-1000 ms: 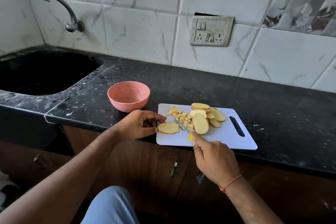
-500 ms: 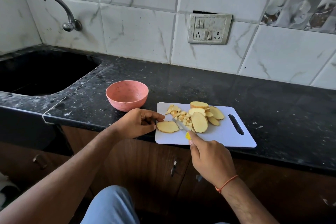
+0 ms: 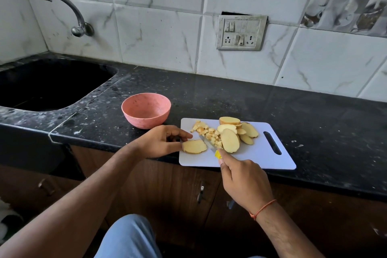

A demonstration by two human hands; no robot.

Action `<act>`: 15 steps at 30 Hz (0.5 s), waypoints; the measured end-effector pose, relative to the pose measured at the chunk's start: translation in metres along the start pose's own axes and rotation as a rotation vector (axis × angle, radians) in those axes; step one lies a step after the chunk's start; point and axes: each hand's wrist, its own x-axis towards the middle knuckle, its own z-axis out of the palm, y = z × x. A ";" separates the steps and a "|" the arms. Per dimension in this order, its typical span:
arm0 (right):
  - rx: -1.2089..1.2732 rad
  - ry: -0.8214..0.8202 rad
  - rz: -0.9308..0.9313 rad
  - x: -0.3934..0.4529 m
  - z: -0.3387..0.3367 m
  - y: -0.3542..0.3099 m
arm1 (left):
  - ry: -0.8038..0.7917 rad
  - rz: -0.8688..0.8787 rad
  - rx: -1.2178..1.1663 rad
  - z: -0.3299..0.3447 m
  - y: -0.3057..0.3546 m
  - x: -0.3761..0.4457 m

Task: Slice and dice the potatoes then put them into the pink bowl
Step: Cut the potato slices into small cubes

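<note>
A white cutting board (image 3: 257,158) lies at the counter's front edge. On it are a pile of potato cubes (image 3: 206,132), several potato slices (image 3: 238,132) and one flat slice (image 3: 194,146) at the board's left edge. My left hand (image 3: 162,141) pinches that flat slice between thumb and forefinger. My right hand (image 3: 244,180) grips a yellow-handled knife (image 3: 209,144), its blade lying just right of the flat slice. The pink bowl (image 3: 146,110) stands empty to the left of the board, behind my left hand.
A black sink (image 3: 48,84) is sunk into the dark stone counter (image 3: 314,123) at the left, under a wall tap (image 3: 71,14). A switch plate (image 3: 241,32) sits on the tiled wall. Wooden cabinet doors (image 3: 178,190) are below the counter.
Both hands stay where they were on the flat slice and the knife. Only the camera has shifted slightly.
</note>
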 end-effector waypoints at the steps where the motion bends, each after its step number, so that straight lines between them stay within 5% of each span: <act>1: 0.005 0.008 0.006 0.000 -0.001 0.000 | 0.026 -0.011 0.033 0.003 0.002 0.001; 5: 0.046 0.031 0.018 0.001 -0.003 0.000 | 0.187 0.010 0.144 0.017 0.005 0.001; 15: 0.030 0.012 0.004 0.001 -0.013 -0.016 | 0.264 -0.010 0.141 0.025 0.004 0.000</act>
